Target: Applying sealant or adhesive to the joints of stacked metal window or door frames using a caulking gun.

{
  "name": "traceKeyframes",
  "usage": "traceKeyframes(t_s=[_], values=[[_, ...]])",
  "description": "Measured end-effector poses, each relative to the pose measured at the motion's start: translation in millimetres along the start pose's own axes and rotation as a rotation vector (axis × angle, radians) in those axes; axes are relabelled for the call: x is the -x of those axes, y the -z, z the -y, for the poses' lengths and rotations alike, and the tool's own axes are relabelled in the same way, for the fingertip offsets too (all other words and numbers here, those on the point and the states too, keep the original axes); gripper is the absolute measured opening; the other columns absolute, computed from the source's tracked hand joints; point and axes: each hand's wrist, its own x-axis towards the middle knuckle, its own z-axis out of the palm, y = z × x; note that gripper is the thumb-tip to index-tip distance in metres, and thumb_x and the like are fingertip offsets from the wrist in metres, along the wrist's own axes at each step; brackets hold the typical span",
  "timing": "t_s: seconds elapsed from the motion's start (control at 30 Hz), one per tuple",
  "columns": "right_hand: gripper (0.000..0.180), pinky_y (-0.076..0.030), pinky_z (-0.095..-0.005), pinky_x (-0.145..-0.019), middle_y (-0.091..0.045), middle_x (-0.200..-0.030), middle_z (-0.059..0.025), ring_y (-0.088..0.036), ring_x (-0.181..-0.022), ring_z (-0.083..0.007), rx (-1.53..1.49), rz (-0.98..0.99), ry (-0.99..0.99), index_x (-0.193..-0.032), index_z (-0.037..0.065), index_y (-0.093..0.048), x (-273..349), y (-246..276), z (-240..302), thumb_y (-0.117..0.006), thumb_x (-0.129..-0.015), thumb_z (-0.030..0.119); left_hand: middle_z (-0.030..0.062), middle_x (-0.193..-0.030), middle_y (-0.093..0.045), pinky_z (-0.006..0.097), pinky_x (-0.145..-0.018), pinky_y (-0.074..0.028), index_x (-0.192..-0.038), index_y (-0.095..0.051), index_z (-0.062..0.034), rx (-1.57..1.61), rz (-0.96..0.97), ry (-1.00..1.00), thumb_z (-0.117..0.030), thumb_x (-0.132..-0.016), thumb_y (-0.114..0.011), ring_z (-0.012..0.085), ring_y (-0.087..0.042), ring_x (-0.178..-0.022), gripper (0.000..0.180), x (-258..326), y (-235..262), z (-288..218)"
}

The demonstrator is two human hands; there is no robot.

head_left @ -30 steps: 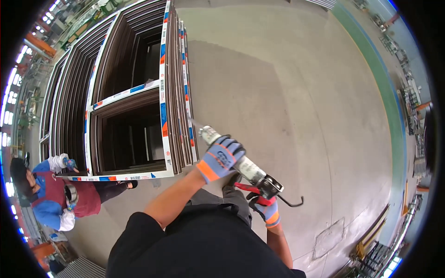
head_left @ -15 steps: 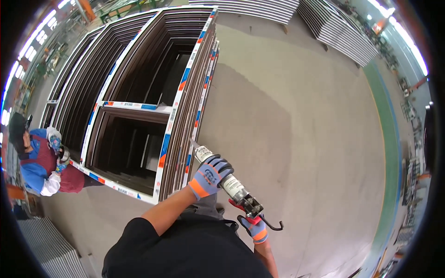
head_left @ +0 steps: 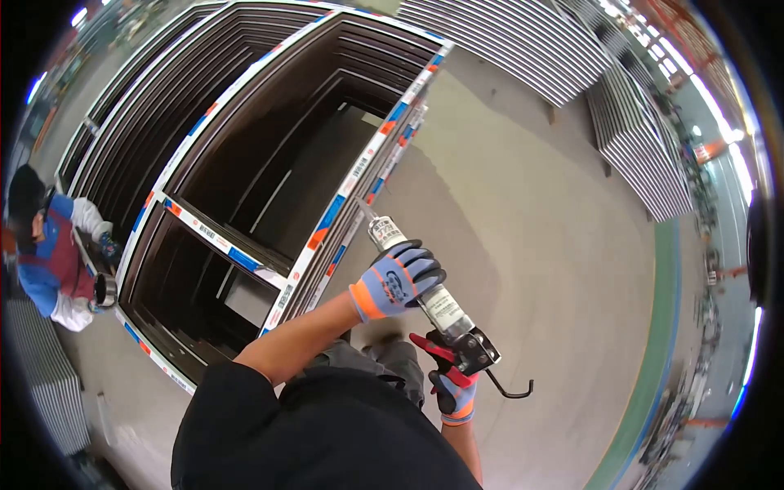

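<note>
A caulking gun [head_left: 445, 313] with a white sealant cartridge slants across the middle, its nozzle tip close to the right side of a stack of window frames [head_left: 322, 229]. Whether the tip touches a frame cannot be told. My left hand [head_left: 396, 280], in a grey-blue and orange glove, is wrapped round the cartridge. My right hand [head_left: 455, 394], gloved alike, grips the red handle at the gun's rear; its fingers are partly hidden. A bent black rod sticks out behind. The frames are dark brown, stand upright, and carry white protective film with blue and orange marks.
A co-worker [head_left: 57, 253] in a blue and maroon top stands at the stack's left side. Striped stacks of profiles [head_left: 641, 135] stand at the far right, with another [head_left: 45, 371] at the lower left. A green floor stripe [head_left: 653, 359] curves down the right.
My view has turned, so the frames appear larger and tilted. The gun with both hands sits farther right in view, its nozzle higher along the stack's side. Both grips stay closed.
</note>
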Motion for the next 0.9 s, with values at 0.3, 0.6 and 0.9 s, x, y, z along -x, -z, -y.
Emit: traceKeyframes(t_s=[0.3,0.6,0.9], values=[[0.085,-0.038,-0.0492,-0.117,-0.055,-0.145,-0.019,-0.049,-0.139,-0.037,-0.166,0.378,-0.2,-0.151,0.0,-0.041,-220,81,26,-0.074,-0.073,-0.006,0.0075,-0.117,-0.065,0.048,-0.106,-0.047,-0.121,-0.069,-0.0119,-0.296,-0.08,0.287,-0.027,-0.071,-0.075,0.0281,-0.062,-0.113,0.053,-60,-28,91],[0.076,-0.042,-0.0469,-0.112,-0.061,-0.137,-0.0249,-0.055,-0.134,-0.0365,0.085,0.975,-0.324,-0.147,-0.003,-0.044,-414,31,86,-0.073,-0.077,0.002,0.0085,-0.123,-0.064,0.048,-0.108,-0.045,-0.124,-0.067,-0.013,-0.52,-0.255,0.836,-0.027,-0.069,-0.077,0.0295,-0.06,-0.118,0.058,-69,-13,123],[0.063,-0.045,-0.0515,-0.109,-0.062,-0.132,-0.0263,-0.058,-0.128,-0.0412,0.152,1.262,-0.504,-0.138,-0.005,-0.05,-501,-78,75,-0.071,-0.081,0.013,0.0091,-0.124,-0.067,0.05,-0.107,-0.046,-0.122,-0.068,-0.0124,-0.67,-0.451,1.055,-0.03,-0.065,-0.079,0.0306,-0.063,-0.115,0.06,-28,23,177]])
